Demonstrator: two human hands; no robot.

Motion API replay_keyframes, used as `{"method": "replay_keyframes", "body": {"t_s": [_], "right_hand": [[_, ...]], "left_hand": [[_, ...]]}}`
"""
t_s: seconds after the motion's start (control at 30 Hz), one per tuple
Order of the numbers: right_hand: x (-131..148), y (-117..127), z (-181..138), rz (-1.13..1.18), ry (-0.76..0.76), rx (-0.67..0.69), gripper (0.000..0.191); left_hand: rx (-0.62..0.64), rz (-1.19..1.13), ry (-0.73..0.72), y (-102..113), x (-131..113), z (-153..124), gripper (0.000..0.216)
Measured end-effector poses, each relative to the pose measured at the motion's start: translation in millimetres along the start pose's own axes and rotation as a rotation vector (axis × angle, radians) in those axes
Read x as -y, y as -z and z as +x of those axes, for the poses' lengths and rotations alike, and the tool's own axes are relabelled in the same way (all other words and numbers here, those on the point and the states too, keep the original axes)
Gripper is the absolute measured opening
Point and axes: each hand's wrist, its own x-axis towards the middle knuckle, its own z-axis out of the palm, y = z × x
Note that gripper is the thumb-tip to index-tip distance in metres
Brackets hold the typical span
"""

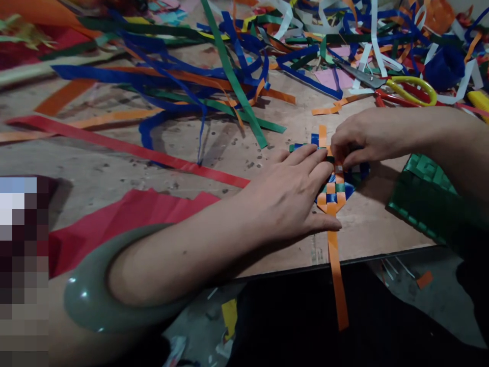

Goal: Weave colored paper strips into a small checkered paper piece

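Observation:
A small woven piece of orange, blue and green strips (331, 198) lies flat near the table's front edge. From its lower end a long orange strip (337, 275) hangs down over the edge. My left hand (296, 188) lies flat across the weave's left side, fingers stretched out and thumb over the orange strip's top. At the weave's upper right, my right hand (357, 137) has its fingers pinched together, with an orange strip at the fingertips. The fingers cover part of the weave.
Yellow-and-red-handled scissors (401, 89) lie behind my right hand. A green woven piece (424, 196) sits at the right. Loose blue, green and orange strips spread across the back, with a long red strip (153, 153) and red sheet (130, 216) at left.

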Motion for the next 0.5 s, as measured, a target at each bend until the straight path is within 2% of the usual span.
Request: {"method": "replay_keyframes", "body": {"t_s": [0.2,0.5], "right_hand": [[0.4,0.5,1.5,0.019,-0.059,-0.027,0.024],[3.7,-5.0,3.5,0.049,-0.033,-0.066,0.02]], "left_hand": [[0.033,-0.025,-0.008,3.1,1.5,-1.3,0.083],[0.035,-0.044,0.003,2.4,2.4,-3.7,0.08]]}}
